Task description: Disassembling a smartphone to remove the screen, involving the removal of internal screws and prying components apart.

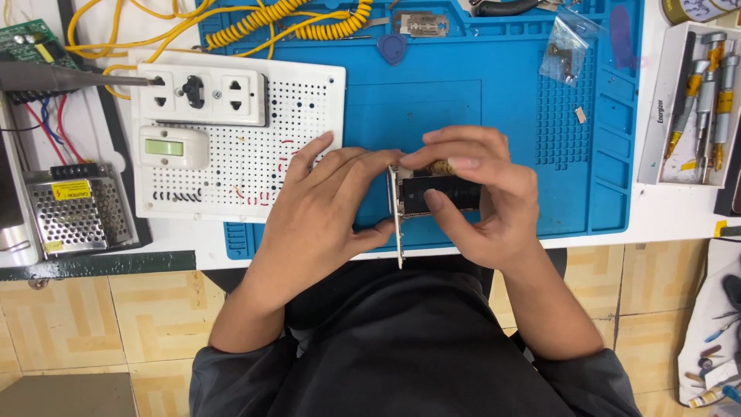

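Both hands meet over the near edge of a blue work mat (540,185), holding a small black circuit card (440,193) between them. The left hand (324,208) curls around the card's left side, its fingers closed against the thin metal bracket (398,224) that runs upright along that edge. The right hand (482,193) grips the card from the right, thumb underneath and fingers folded over the top, covering much of it; a bit of brass-coloured part (441,166) shows just under the fingertips. The card hangs just above the mat's front edge, near the person's body.

To the left of the hands, touching the mat, lies a white perforated board (247,154) carrying a socket strip (202,94) and a small white unit with a green window (171,147). Further left sits a metal mesh power supply (77,208). Yellow coiled cable (309,19) loops across the top of the mat. A small clear bag (563,50) rests on the mat's upper right. Well off to the right, a white tray (656,116) holds several screwdrivers (706,100).
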